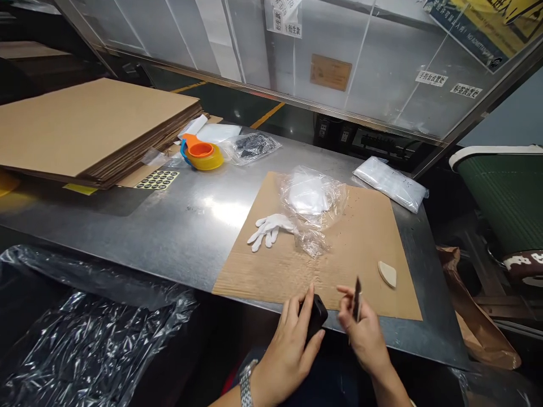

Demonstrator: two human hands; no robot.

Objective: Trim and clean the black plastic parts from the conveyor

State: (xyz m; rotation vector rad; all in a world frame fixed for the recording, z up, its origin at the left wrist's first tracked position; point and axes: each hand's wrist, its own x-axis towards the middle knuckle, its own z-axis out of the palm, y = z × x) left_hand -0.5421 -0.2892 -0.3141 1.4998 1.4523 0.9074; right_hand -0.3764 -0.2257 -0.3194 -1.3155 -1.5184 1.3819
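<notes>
My left hand (292, 342), with a metal watch at the wrist, is wrapped round a small black block (317, 317) at the front edge of the cardboard sheet (360, 237). To its right, my right hand (362, 333) grips a thin dark blade-like tool (357, 299) that points upward. A white glove (271, 229) lies on the cardboard beside a crumpled clear plastic bag (311, 198) with white material inside. Near the sheet's right side rests a small beige pad (387, 274).
On the metal table (182, 237) stand stacked cardboard sheets (97, 124) at the left, tape rolls (203, 155) and a bag of black items (254, 146). A plastic-wrapped pack (391, 182) lies back right. Black plastic (93, 339) hangs front left; a green conveyor (504, 198) stands right.
</notes>
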